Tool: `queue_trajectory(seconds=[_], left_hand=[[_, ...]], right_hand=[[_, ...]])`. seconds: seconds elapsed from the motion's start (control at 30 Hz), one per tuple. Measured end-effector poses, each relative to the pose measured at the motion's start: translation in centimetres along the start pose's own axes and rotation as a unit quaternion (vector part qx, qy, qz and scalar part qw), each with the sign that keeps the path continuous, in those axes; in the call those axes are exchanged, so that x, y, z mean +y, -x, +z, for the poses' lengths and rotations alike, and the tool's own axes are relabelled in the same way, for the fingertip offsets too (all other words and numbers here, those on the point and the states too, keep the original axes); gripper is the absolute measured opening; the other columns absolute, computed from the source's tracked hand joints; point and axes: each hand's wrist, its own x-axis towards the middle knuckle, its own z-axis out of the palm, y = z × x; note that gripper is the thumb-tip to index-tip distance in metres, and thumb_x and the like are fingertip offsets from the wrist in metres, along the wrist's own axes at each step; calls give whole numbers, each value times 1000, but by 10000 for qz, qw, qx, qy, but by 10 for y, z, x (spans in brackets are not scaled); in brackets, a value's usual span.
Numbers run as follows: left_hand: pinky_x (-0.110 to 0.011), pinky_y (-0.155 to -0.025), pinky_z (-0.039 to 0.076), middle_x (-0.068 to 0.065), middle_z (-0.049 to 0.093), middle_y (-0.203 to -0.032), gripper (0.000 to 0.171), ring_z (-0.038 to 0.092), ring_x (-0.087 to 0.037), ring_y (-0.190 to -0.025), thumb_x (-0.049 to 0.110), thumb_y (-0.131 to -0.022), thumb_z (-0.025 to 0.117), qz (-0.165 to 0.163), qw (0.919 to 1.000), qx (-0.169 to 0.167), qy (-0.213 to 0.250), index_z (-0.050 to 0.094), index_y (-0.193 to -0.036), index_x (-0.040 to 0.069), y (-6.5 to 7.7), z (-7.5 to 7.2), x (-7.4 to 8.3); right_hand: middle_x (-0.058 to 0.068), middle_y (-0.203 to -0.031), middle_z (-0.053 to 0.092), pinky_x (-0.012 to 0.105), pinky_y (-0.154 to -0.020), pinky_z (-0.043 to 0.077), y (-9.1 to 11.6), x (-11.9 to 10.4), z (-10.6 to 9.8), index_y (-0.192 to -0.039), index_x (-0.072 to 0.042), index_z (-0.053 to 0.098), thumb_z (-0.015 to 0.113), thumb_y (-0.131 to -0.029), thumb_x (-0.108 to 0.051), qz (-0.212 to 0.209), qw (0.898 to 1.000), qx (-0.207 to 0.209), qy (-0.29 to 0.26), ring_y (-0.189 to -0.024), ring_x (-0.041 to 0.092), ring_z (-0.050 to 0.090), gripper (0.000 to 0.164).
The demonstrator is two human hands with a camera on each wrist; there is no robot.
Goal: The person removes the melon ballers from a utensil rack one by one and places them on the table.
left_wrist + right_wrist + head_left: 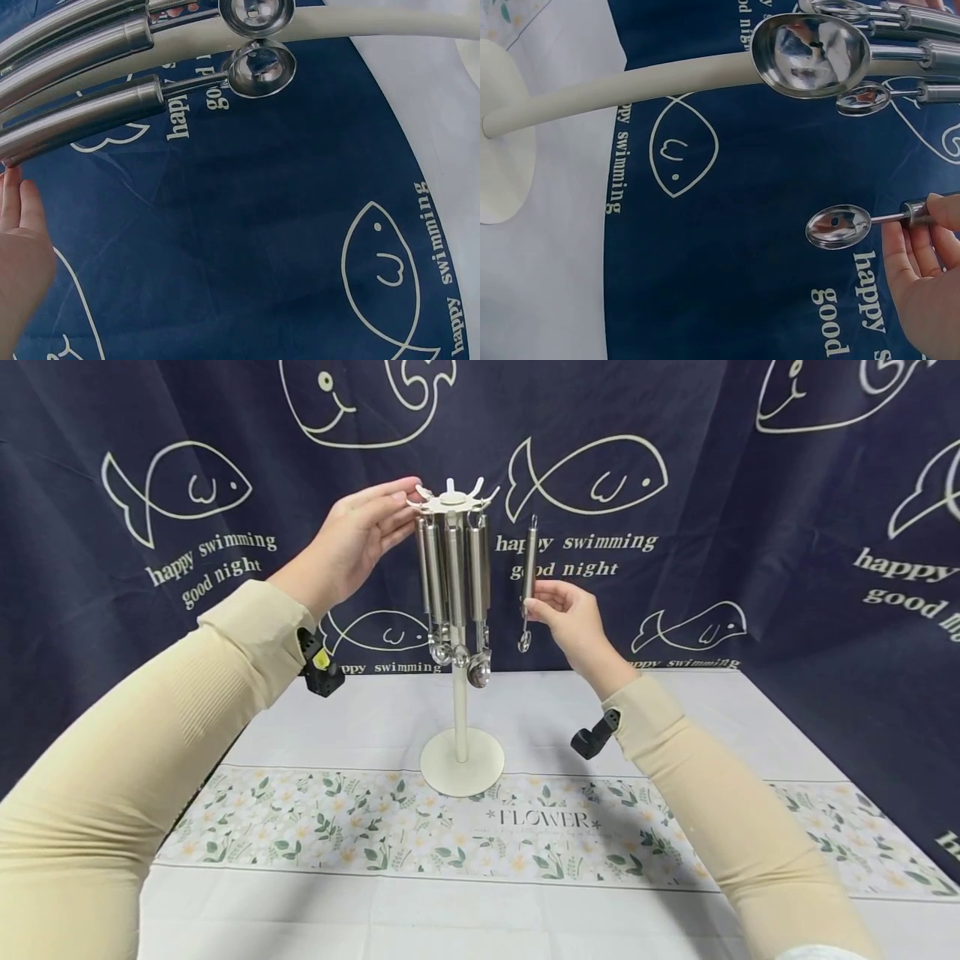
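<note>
A white hanging stand rises from a round base, and several steel-handled scoops hang from its hooks. My left hand is raised at the stand's left, its fairly straight fingers at the hooks beside the hanging handles. To the right of the stand, my right hand pinches a melon baller low on its steel handle. That melon baller is upright, its loop on top and its bowl, with a small hole, below. It is apart from the stand.
A pale table carries a floral strip marked FLOWER. Behind it hangs a dark blue curtain printed with fish. The nearest hanging scoop bowl is large and sits left of the held melon baller in the head view.
</note>
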Motion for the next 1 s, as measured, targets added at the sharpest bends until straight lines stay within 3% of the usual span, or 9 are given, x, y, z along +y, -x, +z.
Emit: queue_trajectory(seconds=[0.17, 0.5, 1.0], left_hand=[[-28, -112, 41, -4, 66, -111, 42, 59, -17, -118, 3, -99, 49, 77, 9999, 34, 56, 44, -140, -6, -1, 0, 0], [-27, -109, 44, -5, 66, -110, 42, 61, -17, -113, 6, -98, 55, 95, 9996, 257, -114, 47, -137, -6, -2, 2, -1], [-25, -104, 48, -5, 69, -106, 39, 66, -14, -101, 7, -94, 62, 133, 9987, 484, -93, 54, -131, -6, -2, 5, -2]], right_hand=[[-7, -87, 64, 21, -82, 58, 1, 5, -3, -121, 13, 56, 63, -91, 2, 7, 10000, -72, 18, -83, 5, 65, 33], [-8, -81, 65, 20, -77, 59, 4, 14, -8, -117, 14, 56, 66, -89, 2, 126, 9999, -101, 59, -76, 4, 66, 32], [-3, -81, 68, 20, -71, 60, 15, 28, -16, -105, 6, 61, 68, -87, -1, 475, 9987, 28, 161, -67, 5, 67, 20]])
